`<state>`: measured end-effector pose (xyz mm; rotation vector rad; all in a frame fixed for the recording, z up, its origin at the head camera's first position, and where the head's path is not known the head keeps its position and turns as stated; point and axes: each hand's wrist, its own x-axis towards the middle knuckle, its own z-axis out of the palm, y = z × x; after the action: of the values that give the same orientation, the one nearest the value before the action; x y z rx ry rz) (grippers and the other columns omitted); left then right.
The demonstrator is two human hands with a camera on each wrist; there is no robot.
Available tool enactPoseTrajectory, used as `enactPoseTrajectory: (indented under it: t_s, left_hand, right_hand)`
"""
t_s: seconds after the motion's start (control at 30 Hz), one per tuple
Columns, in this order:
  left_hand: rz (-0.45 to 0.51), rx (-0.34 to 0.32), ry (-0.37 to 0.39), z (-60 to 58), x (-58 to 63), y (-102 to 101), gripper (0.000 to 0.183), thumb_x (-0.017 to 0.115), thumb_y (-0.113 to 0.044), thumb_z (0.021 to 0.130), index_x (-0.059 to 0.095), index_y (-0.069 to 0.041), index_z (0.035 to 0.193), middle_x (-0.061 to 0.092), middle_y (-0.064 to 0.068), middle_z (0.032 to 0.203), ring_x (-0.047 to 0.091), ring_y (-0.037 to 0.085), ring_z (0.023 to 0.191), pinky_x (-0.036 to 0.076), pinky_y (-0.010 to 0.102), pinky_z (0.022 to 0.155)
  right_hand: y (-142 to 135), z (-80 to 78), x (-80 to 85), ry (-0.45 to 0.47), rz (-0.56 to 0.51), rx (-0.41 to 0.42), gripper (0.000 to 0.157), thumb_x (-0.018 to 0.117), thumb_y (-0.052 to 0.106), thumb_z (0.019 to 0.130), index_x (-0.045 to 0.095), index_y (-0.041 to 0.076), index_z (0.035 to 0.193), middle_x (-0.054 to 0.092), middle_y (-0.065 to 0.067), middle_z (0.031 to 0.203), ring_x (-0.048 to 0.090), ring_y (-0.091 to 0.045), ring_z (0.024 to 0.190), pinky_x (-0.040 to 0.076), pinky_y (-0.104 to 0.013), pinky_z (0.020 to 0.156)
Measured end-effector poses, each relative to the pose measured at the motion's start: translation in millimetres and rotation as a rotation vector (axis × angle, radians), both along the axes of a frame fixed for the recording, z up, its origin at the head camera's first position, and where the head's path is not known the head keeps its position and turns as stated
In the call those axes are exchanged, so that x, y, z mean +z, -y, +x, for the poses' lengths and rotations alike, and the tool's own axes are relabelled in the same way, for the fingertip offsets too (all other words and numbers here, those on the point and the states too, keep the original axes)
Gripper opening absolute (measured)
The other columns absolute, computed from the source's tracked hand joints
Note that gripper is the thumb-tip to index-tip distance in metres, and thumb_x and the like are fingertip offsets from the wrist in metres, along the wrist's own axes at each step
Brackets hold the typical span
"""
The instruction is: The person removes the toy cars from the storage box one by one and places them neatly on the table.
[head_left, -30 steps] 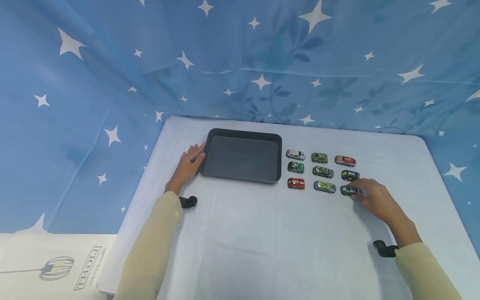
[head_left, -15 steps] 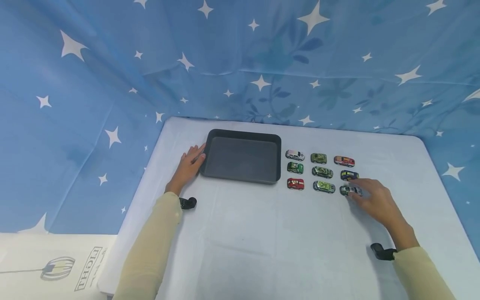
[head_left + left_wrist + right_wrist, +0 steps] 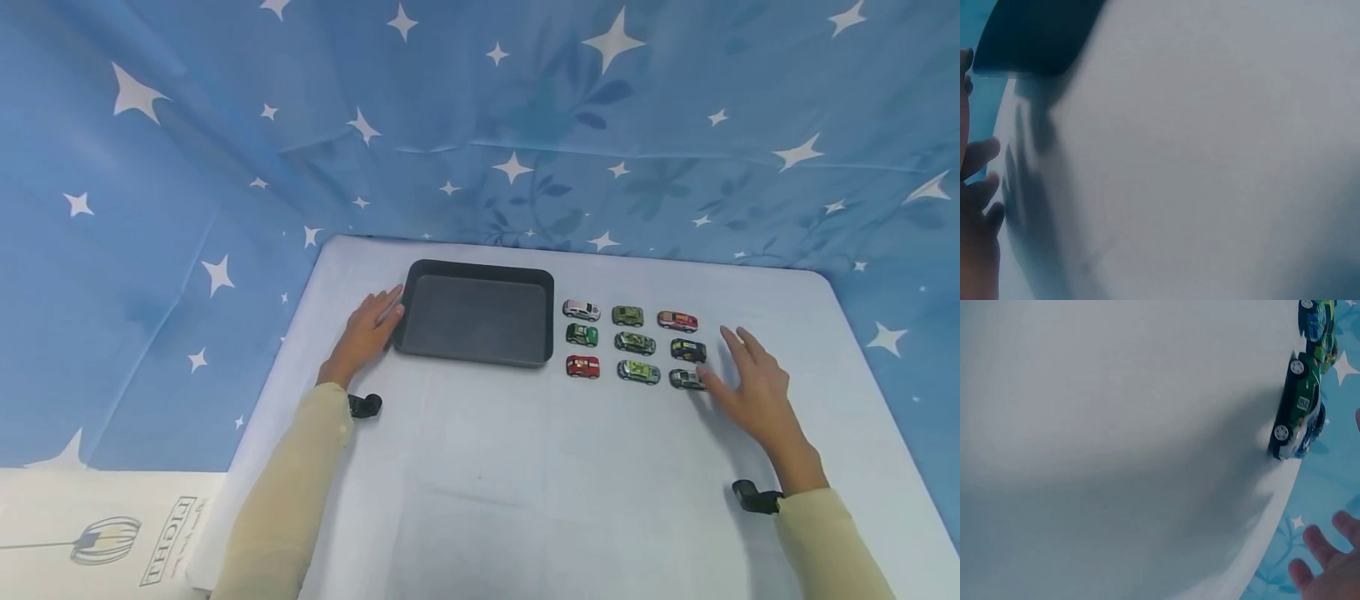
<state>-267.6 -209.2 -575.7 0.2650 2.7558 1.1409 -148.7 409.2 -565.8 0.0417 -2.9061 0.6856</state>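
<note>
Several toy cars stand in three rows of three on the white table, right of a dark grey tray (image 3: 480,362). My right hand (image 3: 757,400) hovers with spread fingers beside the nearest right car, a green and silver toy car (image 3: 685,379); its thumb overlaps that car's end in the head view. In the right wrist view the same green car (image 3: 1300,403) shows apart from the fingers (image 3: 1319,544). At the tray's left wall my left hand (image 3: 363,337) lies with extended fingers, its fingertips at the rim. In the left wrist view the tray (image 3: 1035,37) is only a dark corner.
Nearby cars include a red one (image 3: 582,367), a lime green one (image 3: 638,372), a dark blue one (image 3: 688,350) and a white one (image 3: 581,310). A blue starry cloth (image 3: 450,100) hangs behind the table. A printed cream sheet (image 3: 105,533) lies at the lower left.
My right hand has let go of the green and silver car, spread its fingers and drawn slightly away. The car stays in its row. My left hand remains by the tray; the view shifts slightly.
</note>
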Motion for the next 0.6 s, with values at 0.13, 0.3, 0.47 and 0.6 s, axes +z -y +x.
enactPoseTrajectory:
  t_s: [0.13,0.3,0.47,0.6]
  left_hand:
    - [-0.065,0.012,-0.059,-4.3,3.1,5.3,0.065,0.042,-0.051,0.115,0.029,-0.024,0.172,0.019,0.023,0.175,-0.004,0.044,0.163,-0.002,0.065,0.129]
    - [-0.150,0.021,-0.161,-10.5,12.4,13.3,0.066,0.045,-0.050,0.114,0.027,-0.025,0.173,0.006,0.026,0.176,-0.011,0.046,0.162,-0.008,0.066,0.127]
    - [-0.219,0.049,-0.253,-9.2,25.1,20.8,0.070,0.050,-0.050,0.112,0.025,-0.028,0.173,-0.003,0.022,0.178,-0.017,0.041,0.162,-0.012,0.066,0.126]
    - [-0.294,0.073,-0.316,-5.8,32.1,24.6,0.072,0.053,-0.050,0.111,0.024,-0.029,0.173,-0.005,0.020,0.178,-0.014,0.043,0.162,-0.008,0.071,0.124]
  right_hand:
    - [-8.6,-7.4,5.3,-0.008,0.079,-0.029,0.081,0.066,0.033,0.105,0.026,0.001,0.168,0.015,-0.036,0.170,0.026,-0.069,0.144,0.017,-0.088,0.108]
    - [-15.2,-12.5,12.0,-0.006,0.126,-0.088,0.088,0.064,0.040,0.104,0.018,0.004,0.171,0.001,-0.033,0.174,0.020,-0.068,0.147,0.007,-0.088,0.113]
    - [-17.1,-17.8,17.3,-0.025,0.124,-0.134,0.091,0.064,0.039,0.104,0.014,0.006,0.172,-0.007,-0.028,0.176,0.010,-0.063,0.154,-0.003,-0.088,0.114]
    - [-19.3,-23.0,21.7,-0.032,0.145,-0.153,0.091,0.062,0.042,0.104,0.012,0.008,0.173,-0.011,-0.026,0.176,0.002,-0.060,0.157,-0.009,-0.088,0.112]
